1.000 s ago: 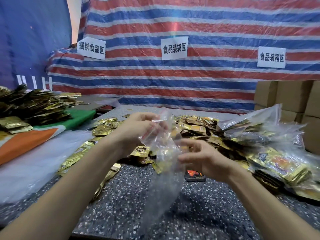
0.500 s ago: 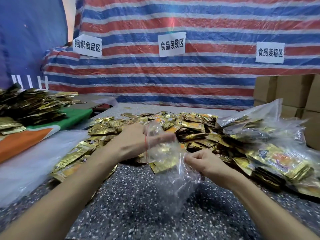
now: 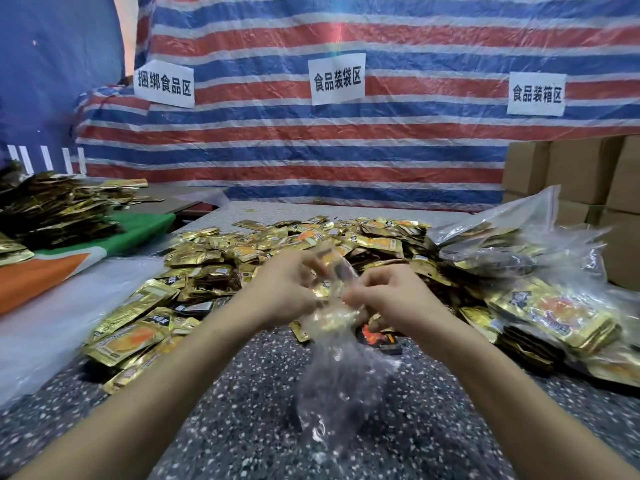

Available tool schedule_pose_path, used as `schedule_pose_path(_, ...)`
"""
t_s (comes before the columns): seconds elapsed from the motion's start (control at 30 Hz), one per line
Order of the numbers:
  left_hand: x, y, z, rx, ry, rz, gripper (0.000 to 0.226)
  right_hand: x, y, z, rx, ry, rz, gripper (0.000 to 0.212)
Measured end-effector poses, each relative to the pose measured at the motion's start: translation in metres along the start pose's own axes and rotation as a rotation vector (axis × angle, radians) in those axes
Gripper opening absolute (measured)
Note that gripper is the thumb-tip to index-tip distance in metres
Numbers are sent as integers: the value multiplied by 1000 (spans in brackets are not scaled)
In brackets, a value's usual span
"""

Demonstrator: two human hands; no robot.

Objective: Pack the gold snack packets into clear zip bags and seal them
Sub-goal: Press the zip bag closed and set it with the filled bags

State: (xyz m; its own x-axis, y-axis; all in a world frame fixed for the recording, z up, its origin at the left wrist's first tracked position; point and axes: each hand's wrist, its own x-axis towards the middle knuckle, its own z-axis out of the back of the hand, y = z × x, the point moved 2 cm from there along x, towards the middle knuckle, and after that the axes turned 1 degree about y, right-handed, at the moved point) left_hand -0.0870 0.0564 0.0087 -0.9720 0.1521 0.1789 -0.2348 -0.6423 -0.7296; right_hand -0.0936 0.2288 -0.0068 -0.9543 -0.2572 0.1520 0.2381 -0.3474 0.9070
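An empty clear zip bag (image 3: 337, 382) hangs between my hands above the speckled table (image 3: 242, 427). My left hand (image 3: 284, 292) pinches one side of the bag's top edge. My right hand (image 3: 388, 299) pinches the other side, fingers curled, close to the left hand. The bag's mouth is blurred by motion, so I cannot tell if it is parted. A big heap of loose gold snack packets (image 3: 242, 258) spreads over the table right behind my hands. One packet with a red and black face (image 3: 377, 339) lies just under my right hand.
Filled clear bags of gold packets (image 3: 554, 310) pile up at the right, with cardboard boxes (image 3: 585, 174) behind them. A second heap of packets (image 3: 55, 209) sits on a green and orange cloth (image 3: 45, 271) at the left. A striped tarp with paper signs closes the back.
My hands have come closer together at the top of the bag and lowered toward the table. The bag now hangs crumpled below them.
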Motion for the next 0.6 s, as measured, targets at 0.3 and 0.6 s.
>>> schedule_pose_path(0.3, 7, 18, 13, -800, -32, -76, 20, -7, -15, 22, 107, -366, 59, 27)
schedule_pose_path(0.6, 38, 70, -69, 199, 2, 46, 38, -7, -16, 29, 35, -340, 78, 23)
